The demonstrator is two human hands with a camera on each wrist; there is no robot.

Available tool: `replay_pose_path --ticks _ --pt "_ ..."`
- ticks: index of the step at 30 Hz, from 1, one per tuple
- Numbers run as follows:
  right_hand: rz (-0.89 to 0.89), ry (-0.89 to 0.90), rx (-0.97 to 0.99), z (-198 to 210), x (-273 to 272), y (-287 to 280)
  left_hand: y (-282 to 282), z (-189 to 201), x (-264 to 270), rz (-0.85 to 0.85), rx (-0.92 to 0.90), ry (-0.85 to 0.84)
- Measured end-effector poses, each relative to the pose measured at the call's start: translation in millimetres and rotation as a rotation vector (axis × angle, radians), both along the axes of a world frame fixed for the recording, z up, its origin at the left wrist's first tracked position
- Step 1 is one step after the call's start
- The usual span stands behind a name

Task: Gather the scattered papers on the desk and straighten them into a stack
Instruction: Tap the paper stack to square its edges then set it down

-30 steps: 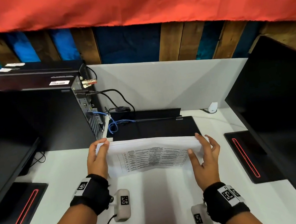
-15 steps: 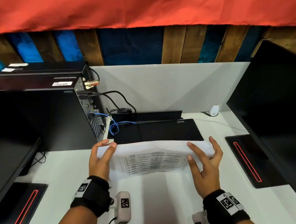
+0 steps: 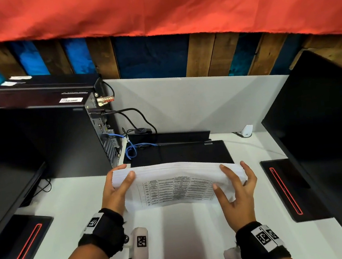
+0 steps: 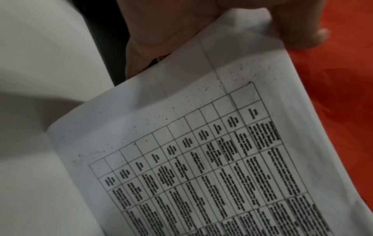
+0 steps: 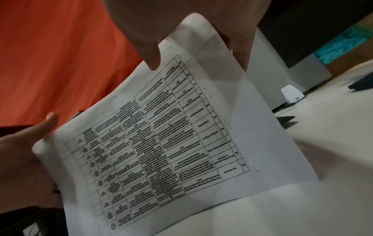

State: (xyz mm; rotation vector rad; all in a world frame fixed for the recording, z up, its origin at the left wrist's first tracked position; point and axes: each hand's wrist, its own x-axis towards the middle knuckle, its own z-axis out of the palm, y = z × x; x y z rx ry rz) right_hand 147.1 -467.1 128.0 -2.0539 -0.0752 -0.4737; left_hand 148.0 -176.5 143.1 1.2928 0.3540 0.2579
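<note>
A stack of white papers (image 3: 175, 183) stands on its long edge on the white desk (image 3: 71, 234), its printed table facing me. My left hand (image 3: 126, 172) grips the stack's left end, thumb in front and fingers behind. My right hand (image 3: 232, 175) holds the right end, with thumb and index finger on the front sheet and the other fingers spread behind. The left wrist view has the sheet (image 4: 201, 143) pinched at its corner by the left hand (image 4: 232, 32). The right wrist view has the stack (image 5: 161, 135) held at its corner by my right hand (image 5: 197, 52), and my left hand (image 5: 30, 143) at the far end.
A black computer tower (image 3: 50, 131) with cables (image 3: 132, 150) stands at the back left. A flat black device (image 3: 179, 156) lies just behind the stack. Dark monitors (image 3: 324, 134) (image 3: 2, 178) flank the desk, with red-striped bases (image 3: 286, 191) (image 3: 15, 247). A small white device (image 3: 246, 131) sits near the partition.
The stack has stayed on edge between both hands. My right hand has slid slightly outward along the right end, and its fingers have spread more.
</note>
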Motion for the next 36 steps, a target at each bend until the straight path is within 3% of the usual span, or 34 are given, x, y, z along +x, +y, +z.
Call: replay_pose_path --ticks 4,6,9,13,24,36 --pt "0.018 0.116 0.135 0 3 -1 9 -15 2 -0.113 0.066 0.049" --pt "0.027 0.170 0.299 -2 6 -3 14 -25 4 -0.165 0.087 0.100" --pt "-0.009 0.307 0.493 -12 14 -5 18 -39 7 -0.132 0.069 0.180" --pt "-0.040 0.383 0.506 -17 26 -4 18 -43 13 -0.102 0.082 0.212" --pt "-0.039 0.383 0.605 2 35 -16 17 -30 15 -0.109 0.126 0.174" --pt "0.064 0.351 0.627 15 36 -20 27 -15 20 -0.086 0.136 0.086"
